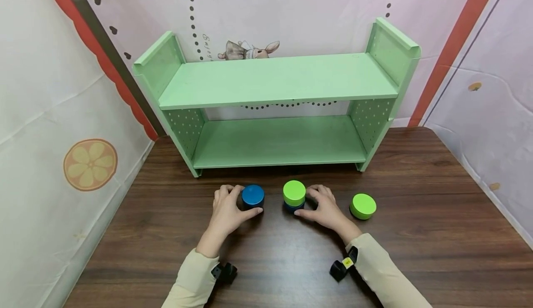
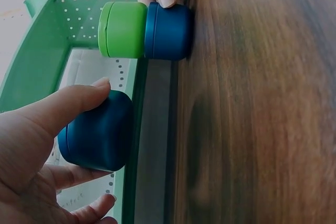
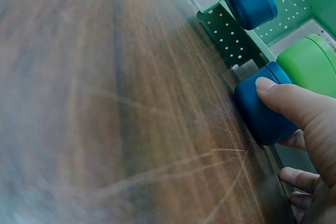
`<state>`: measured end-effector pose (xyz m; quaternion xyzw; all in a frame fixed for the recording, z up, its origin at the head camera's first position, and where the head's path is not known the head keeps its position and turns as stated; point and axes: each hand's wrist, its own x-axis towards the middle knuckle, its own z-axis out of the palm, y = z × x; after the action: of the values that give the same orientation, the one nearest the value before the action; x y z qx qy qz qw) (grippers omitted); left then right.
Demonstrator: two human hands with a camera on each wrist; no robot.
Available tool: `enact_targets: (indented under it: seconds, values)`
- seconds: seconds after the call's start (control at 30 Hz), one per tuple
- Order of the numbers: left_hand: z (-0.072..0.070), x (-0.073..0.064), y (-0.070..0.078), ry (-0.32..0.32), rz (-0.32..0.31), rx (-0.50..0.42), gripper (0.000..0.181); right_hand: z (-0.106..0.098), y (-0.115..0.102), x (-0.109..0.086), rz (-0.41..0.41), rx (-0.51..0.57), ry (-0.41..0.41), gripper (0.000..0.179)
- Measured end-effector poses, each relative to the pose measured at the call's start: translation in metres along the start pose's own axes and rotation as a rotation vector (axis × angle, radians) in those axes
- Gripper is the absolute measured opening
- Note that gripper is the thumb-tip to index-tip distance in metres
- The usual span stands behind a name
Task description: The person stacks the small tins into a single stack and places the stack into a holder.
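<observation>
Currently, both hands are at work near the middle of the desk [image 1: 287, 264], in front of a pale green two-level shelf [image 1: 275, 79] standing along its back edge. The left hand [image 1: 226, 210] is clamped on a dark blue jar [image 1: 253, 195], thumb on one side and fingers on the other; the left wrist view shows this jar held clear of the desk, with a gap beneath it.

To its right, nearer the desk's right edge, stands a two-piece stack: a second blue jar [image 2: 170, 32] at the bottom, resting on the desk, and a bright green jar [image 1: 294, 192] on top of it, the two touching. The right hand [image 1: 326, 210] is clamped on the lower blue jar, its thumb pressing the near side. The stack is upright, and the held blue jar is apart from it.

Another green jar [image 1: 363, 206] sits alone on the desk, beyond the right hand toward the right edge. Both forearms, in cream sleeves [image 1: 189, 278], reach in over the front edge, each with a small black device [image 1: 339, 270] at the wrist. Behind the shelf hangs a printed cloth showing a rabbit [image 1: 250, 51].
</observation>
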<state>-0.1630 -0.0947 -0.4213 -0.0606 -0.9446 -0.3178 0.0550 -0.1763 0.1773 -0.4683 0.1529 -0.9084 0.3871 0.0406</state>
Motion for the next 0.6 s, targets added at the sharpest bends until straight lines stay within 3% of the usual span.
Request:
enact_targets:
  seconds: [0.6]
  values:
    - [0.0013,0.0020,0.0037,-0.006,0.012,-0.009,0.063,-0.0007,-0.0020,-0.0003,0.023,0.012,-0.017,0.048]
